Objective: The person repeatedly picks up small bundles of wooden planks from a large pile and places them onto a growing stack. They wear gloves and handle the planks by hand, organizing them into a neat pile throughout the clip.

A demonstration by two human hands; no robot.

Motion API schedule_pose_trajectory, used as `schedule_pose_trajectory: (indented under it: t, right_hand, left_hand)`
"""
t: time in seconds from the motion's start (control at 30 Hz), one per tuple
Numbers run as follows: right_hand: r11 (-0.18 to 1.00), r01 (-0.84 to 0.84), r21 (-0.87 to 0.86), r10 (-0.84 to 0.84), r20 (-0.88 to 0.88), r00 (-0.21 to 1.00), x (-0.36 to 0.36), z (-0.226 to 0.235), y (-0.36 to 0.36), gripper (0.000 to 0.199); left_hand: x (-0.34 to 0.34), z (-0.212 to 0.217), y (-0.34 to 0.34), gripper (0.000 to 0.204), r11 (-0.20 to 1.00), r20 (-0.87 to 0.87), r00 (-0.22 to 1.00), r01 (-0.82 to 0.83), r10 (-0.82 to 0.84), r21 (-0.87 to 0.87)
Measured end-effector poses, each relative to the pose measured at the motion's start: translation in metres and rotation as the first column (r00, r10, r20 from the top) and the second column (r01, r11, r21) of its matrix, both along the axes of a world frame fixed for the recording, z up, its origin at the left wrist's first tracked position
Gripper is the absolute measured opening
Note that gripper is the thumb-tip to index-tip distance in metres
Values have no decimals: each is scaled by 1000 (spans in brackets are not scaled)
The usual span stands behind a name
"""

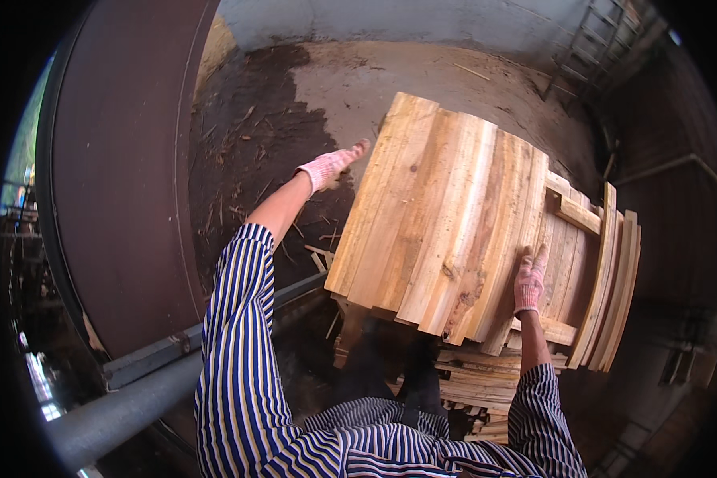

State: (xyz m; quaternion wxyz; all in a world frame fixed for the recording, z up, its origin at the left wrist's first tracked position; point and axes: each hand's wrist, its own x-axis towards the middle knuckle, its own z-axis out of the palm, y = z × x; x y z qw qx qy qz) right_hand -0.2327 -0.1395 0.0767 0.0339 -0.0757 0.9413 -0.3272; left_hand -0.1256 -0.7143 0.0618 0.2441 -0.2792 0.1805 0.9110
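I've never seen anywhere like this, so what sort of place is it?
Probably a sawmill or woodworking shed: planks lie side by side, more cut wood is stacked lower down, and wood scraps litter the floor.

Before you, a stack of wood [470,388] carries pale boards [430,223] laid side by side and narrow strips [607,287] at the right, while scraps [319,259] litter the floor [390,72].

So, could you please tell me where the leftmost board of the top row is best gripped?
I'd grip the leftmost board around mid-length by its outer long edge, coming from the left: that edge looks free, while the other faces the neighbouring boards.
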Motion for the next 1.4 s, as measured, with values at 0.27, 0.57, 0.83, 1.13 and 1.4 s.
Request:
schedule_pose_trajectory:
  t: [0.27,0.57,0.83,1.13,1.4]
  right_hand:
    - [991,7,136,-32,187,982,-3,25,-13,62]
    - [961,-237,144,242,-19,970,-31,-10,38,55]
    - [954,-181,241,169,67,983,-28,-2,42,55]
    - [894,-213,394,208,57,977,-39,1,32,58]
    - [920,-187,344,174,68,982,-27,7,33,59]
  left_hand:
    - [-17,-29,51,57,750,-422,835,-16,-354,-661]
    - [-64,-26,74,65,979,-477,865,76,-158,-187]
    - [-12,-15,81,70,848,-416,839,96,-350,-522]
    - [38,10,129,62,804,-164,983,-159,78,-573]
    - [16,-7,109,77,118,575,689,-679,441,724]
